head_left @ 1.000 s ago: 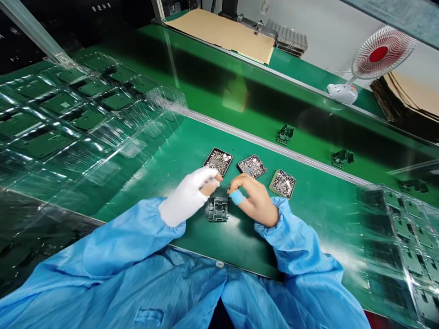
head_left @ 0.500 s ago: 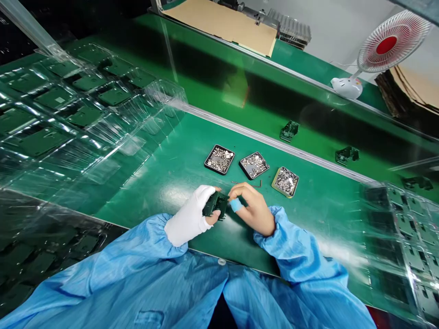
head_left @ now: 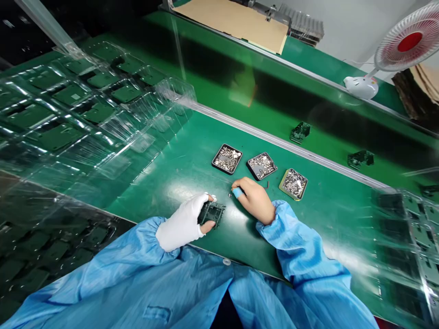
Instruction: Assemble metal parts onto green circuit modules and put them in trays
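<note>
My left hand [head_left: 187, 221], in a white glove with bare fingertips, grips a dark green part [head_left: 212, 214] by its edges above the green table. Up and to the right, my right hand [head_left: 252, 196], with blue tape round a finger, has its fingers drawn together in a pinch near the tabletop. Whatever is between those fingertips is too small to make out. A tiny shiny piece [head_left: 230, 195] lies just left of them. The short end of a hex key [head_left: 267, 185] shows behind my right hand; the rest of it is hidden.
Three small trays of metal pieces [head_left: 227, 159] [head_left: 262, 166] [head_left: 294, 184] stand beyond my hands. Clear plastic trays with green parts [head_left: 99, 112] are at the left, others [head_left: 418, 237] at the right. Behind a metal rail [head_left: 260, 135] sit dark parts [head_left: 300, 132] and a fan [head_left: 361, 87].
The dark green part has been tilted to lie flatter and moved slightly down with my left hand. My right hand has moved away from it, over the hex key's long part. The tiny shiny piece now shows.
</note>
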Available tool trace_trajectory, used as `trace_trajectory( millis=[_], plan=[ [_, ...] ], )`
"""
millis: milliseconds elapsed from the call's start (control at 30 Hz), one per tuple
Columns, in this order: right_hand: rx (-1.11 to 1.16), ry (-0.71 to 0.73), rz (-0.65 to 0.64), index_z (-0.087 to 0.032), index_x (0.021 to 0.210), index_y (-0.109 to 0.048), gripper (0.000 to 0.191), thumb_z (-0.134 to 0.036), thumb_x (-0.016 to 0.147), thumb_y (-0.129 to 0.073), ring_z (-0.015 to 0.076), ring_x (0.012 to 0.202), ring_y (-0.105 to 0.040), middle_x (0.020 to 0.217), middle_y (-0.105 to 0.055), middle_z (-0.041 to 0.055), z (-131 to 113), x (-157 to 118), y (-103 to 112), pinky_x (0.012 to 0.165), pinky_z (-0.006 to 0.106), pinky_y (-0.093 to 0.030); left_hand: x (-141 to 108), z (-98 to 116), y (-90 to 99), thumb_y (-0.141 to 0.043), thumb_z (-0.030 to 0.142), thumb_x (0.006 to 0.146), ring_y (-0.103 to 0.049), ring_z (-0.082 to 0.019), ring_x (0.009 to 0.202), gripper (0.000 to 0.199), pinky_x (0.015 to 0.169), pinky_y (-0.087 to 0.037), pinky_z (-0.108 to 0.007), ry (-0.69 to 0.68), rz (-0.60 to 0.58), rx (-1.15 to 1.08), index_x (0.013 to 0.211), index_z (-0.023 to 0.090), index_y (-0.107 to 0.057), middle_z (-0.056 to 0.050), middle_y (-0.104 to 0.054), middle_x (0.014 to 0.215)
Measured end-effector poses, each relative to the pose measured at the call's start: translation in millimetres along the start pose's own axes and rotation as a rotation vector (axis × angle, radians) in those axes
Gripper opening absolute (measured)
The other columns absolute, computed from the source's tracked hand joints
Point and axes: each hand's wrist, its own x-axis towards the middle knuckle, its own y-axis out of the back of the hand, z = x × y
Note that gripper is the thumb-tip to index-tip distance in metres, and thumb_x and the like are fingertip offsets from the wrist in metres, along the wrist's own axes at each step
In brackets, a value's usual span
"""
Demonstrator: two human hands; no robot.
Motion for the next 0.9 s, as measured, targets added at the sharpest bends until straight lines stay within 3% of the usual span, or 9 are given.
trace_trajectory(
  millis=[167, 333, 467, 533, 767, 900],
  plan=[
    [-0.113, 0.067, -0.201, -0.02, 0.098, -0.058, 0.016, -0.012, 0.089, -0.048, 0.0202, 0.094, -0.055, 0.099, -0.062, 0.0061, 0.8, -0.5, -4.6, 0.083, 0.032, -0.046, 0.7, -1.6, -2.5, -0.055, 0.036, 0.075, -0.06, -0.027, 0.102, 0.044, 0.089, -0.048, -0.041, 0.024, 0.024, 0.005, 0.113, 0.017, -0.046, -0.012, -0.061, 0.108],
    [-0.201, 0.064, -0.183, -0.019, 0.093, -0.056, 0.014, -0.01, 0.086, -0.048, 0.0218, 0.089, -0.054, 0.095, -0.061, 0.0078, 2.3, -2.8, -15.2, 0.082, 0.034, -0.045, -0.5, -4.8, 3.6, -0.058, 0.05, 0.072, -0.052, -0.031, 0.116, 0.066, 0.099, -0.043, -0.045, -0.024, 0.052, -0.091, 0.126, 0.016, -0.039, -0.015, -0.055, 0.123],
    [-0.074, 0.016, -0.104, -0.019, 0.088, -0.053, 0.01, -0.013, 0.089, -0.046, 0.0186, 0.081, -0.056, 0.085, -0.061, 0.005, 3.9, -1.1, -14.2, 0.077, 0.03, -0.045, 6.5, 3.3, 17.8, -0.049, 0.044, 0.084, -0.054, -0.026, 0.113, 0.044, 0.099, -0.043, -0.039, 0.013, 0.219, -0.028, 0.119, 0.018, -0.048, -0.011, -0.058, 0.118],
    [-0.062, -0.02, -0.075, -0.019, 0.087, -0.053, 0.009, -0.015, 0.089, -0.046, 0.0184, 0.079, -0.057, 0.084, -0.061, 0.0049, 5.7, -0.5, -10.4, 0.075, 0.029, -0.045, 12.9, 8.1, 24.1, -0.047, 0.039, 0.086, -0.058, -0.022, 0.105, 0.032, 0.095, -0.045, -0.036, -0.003, 0.249, 0.025, 0.109, 0.018, -0.055, -0.009, -0.062, 0.11],
    [-0.038, -0.039, -0.09, -0.018, 0.093, -0.057, 0.012, -0.014, 0.09, -0.045, 0.0183, 0.086, -0.06, 0.092, -0.063, 0.0056, 11.2, 0.6, -0.7, 0.079, 0.029, -0.047, 36.3, -4.6, 44.4, -0.041, 0.033, 0.087, -0.061, -0.019, 0.086, 0.028, 0.08, -0.048, -0.031, 0.048, 0.211, 0.21, 0.082, 0.018, -0.064, -0.006, -0.067, 0.089],
    [-0.199, -0.005, -0.126, -0.017, 0.115, -0.055, 0.024, -0.018, 0.094, -0.044, 0.0214, 0.098, -0.059, 0.106, -0.062, 0.0093, 1.9, 21.3, -14.8, 0.083, 0.03, -0.047, 58.1, -16.4, 46.2, -0.04, 0.028, 0.088, -0.061, -0.019, 0.091, 0.028, 0.082, -0.047, -0.031, 0.004, 0.017, 0.258, 0.089, 0.019, -0.066, -0.004, -0.068, 0.095]
  ],
)
